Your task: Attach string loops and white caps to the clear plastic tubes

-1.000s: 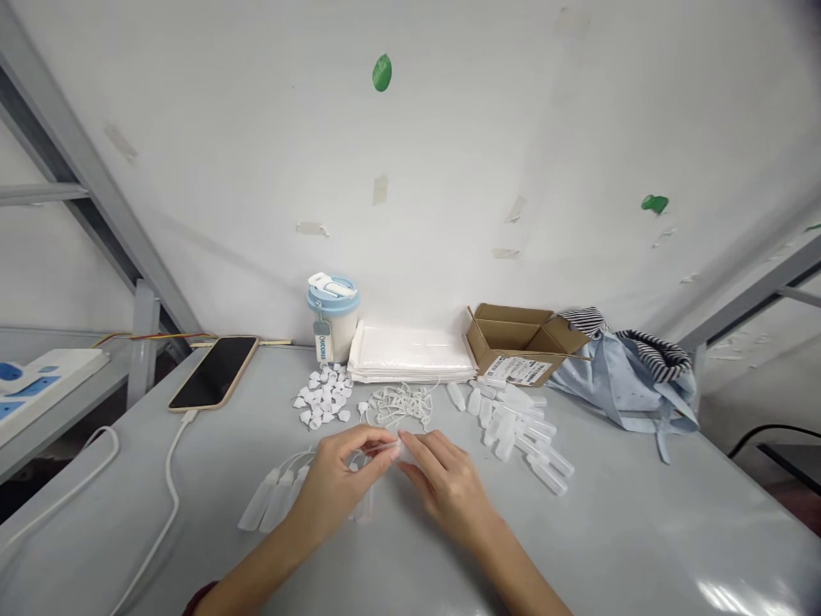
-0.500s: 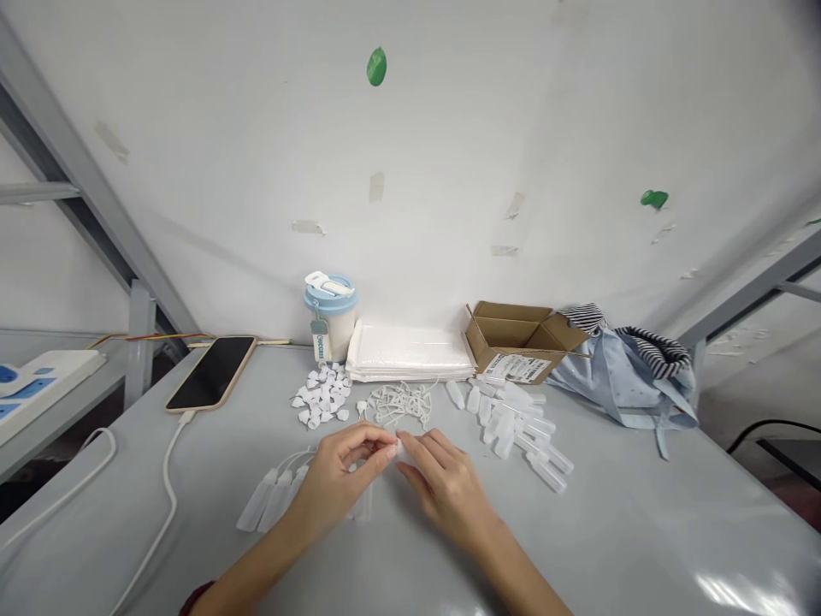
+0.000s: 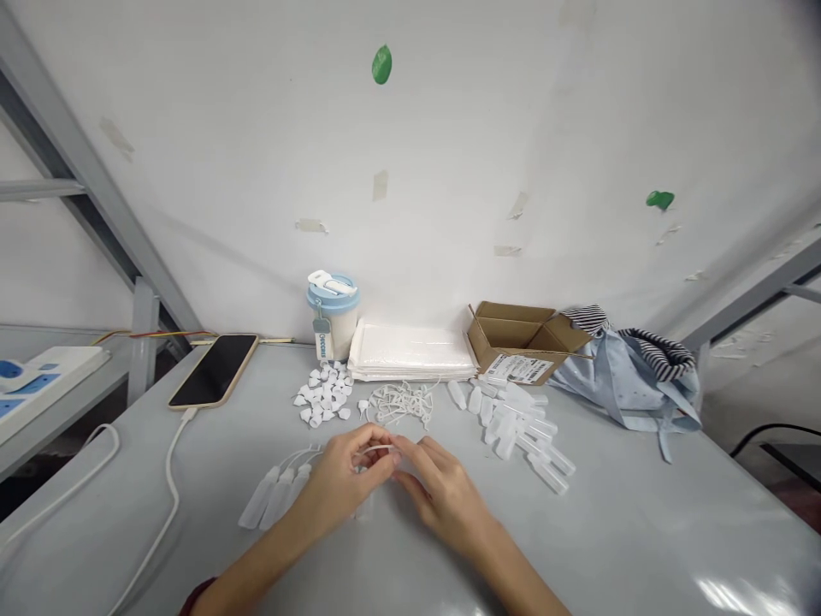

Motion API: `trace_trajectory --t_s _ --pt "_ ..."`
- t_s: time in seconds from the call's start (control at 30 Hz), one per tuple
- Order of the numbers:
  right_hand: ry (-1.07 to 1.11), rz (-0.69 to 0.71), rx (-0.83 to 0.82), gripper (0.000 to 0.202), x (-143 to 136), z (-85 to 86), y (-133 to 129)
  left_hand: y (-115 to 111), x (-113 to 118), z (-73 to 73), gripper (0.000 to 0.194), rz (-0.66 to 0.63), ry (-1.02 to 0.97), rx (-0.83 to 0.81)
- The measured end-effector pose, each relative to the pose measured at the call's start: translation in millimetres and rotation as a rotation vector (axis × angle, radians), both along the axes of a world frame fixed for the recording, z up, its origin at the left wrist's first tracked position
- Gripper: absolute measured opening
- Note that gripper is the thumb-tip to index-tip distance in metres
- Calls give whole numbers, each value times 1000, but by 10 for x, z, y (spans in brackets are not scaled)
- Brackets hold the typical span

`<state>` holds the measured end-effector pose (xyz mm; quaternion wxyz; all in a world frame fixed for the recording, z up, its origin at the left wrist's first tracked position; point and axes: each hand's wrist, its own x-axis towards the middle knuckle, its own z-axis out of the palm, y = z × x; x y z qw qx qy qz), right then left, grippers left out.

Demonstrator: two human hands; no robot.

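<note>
My left hand (image 3: 350, 475) and my right hand (image 3: 442, 492) meet above the table with fingertips pinched close together. A thin white strap (image 3: 375, 447) arcs between them; the rest of what they hold is hidden by fingers. Left of my left hand lie several translucent small squeeze bottles (image 3: 275, 498) with white caps and straps. Another translucent bottle (image 3: 364, 506) shows partly below that hand. Beyond are white caps (image 3: 325, 393) in a pile and a tangle of white straps (image 3: 403, 402). Uncapped bottles (image 3: 522, 421) are heaped to the right.
At the back stand a lidded cup (image 3: 334, 312), a stack of white packets (image 3: 414, 352) and an opened cardboard box (image 3: 522, 342). A light blue cloth bag (image 3: 619, 376) sits at right. On the left are a phone (image 3: 215, 372), its white cable (image 3: 172, 479) and a power strip (image 3: 48, 376).
The thin white strap now shows as an arc between my hands, where a whitish piece was at the right fingertips before. My hands have barely shifted; the whole view has moved slightly.
</note>
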<state>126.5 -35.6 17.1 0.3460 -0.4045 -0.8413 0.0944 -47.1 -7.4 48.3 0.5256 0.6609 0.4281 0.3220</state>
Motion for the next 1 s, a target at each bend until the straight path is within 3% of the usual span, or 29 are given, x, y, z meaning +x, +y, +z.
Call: trace_trajectory --t_s 0.17,0.27,0.37,0.47,0.57,0.73,0.87,1.0 --pt "272 -77 -261 31 -39 3 -5 11 -15 4 16 -15 -20 -54" --pt "562 -98 -539 29 -58 55 23 18 -6 15 18 26 18 -11" --pt "845 71 -814 30 -57 129 55 2 6 -6 19 68 73 181" --pt "1007 225 -961 28 -44 185 61 -32 14 -64 26 84 162 478" --pt "1127 276 -1067 26 -35 200 46 -55 18 -121 35 70 221 695" --pt "1242 338 -1198 27 -50 153 46 -55 8 -156 45 9 226 870" --pt "1264 358 -1196 31 -76 162 48 -55 5 -164 52 -28 238 934" --pt "1135 303 -1103 33 -88 214 24 -52 18 -153 43 12 248 982"
